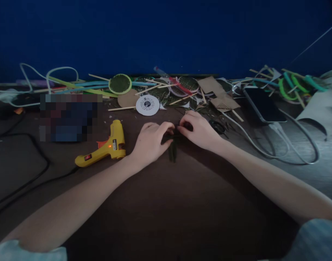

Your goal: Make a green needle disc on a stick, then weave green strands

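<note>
My left hand (153, 143) is closed in a pinch over the middle of the dark table, with thumb and forefinger around a thin dark green strip (172, 151) that hangs out below the thumb. Close by on the right, my right hand (198, 129) curls with its fingertips pressed together near the strip's upper part; what lies between them is too dark to make out. Beside the left wrist lies a yellow hot glue gun (113, 143) with its small orange light on. Black-handled scissors (217, 127) rest behind the right wrist, partly covered.
Along the back wall runs a heap of thin wooden sticks (122, 108), round coloured hoops (120, 84), cardboard pieces (222, 99) and a white printed disc (147, 105). A phone (263, 104) with a white cable (288, 145) lies at right. Black cords (32, 188) cross the left side.
</note>
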Tool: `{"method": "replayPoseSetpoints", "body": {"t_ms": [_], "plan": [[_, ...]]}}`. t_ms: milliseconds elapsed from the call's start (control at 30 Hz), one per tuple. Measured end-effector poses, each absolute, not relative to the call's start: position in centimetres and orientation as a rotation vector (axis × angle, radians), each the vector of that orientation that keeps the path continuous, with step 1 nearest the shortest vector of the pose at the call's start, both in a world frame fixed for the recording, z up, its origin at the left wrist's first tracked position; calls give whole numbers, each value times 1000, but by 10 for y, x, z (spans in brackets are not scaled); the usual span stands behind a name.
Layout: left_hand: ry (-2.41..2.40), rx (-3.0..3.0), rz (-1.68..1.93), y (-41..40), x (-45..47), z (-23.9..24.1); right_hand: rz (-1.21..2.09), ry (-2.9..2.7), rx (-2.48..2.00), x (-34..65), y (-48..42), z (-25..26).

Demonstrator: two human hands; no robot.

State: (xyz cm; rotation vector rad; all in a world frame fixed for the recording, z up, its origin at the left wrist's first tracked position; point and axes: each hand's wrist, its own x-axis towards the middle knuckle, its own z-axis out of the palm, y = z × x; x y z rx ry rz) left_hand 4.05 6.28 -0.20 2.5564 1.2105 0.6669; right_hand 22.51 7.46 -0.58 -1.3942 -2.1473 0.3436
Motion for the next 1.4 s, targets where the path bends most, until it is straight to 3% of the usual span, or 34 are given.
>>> {"method": "replayPoseSetpoints", "body": {"t_ms": [267,633,1400], "plan": [[1215,2571,613,64,41,-1,243,-2286,-1512,228,75,-2],[1179,2669,574,65,40,-4,679,-1985,-1470,220,76,7],[1195,2715,648,64,38,-8,708,-1954,-1234,212,70,-1]]}}
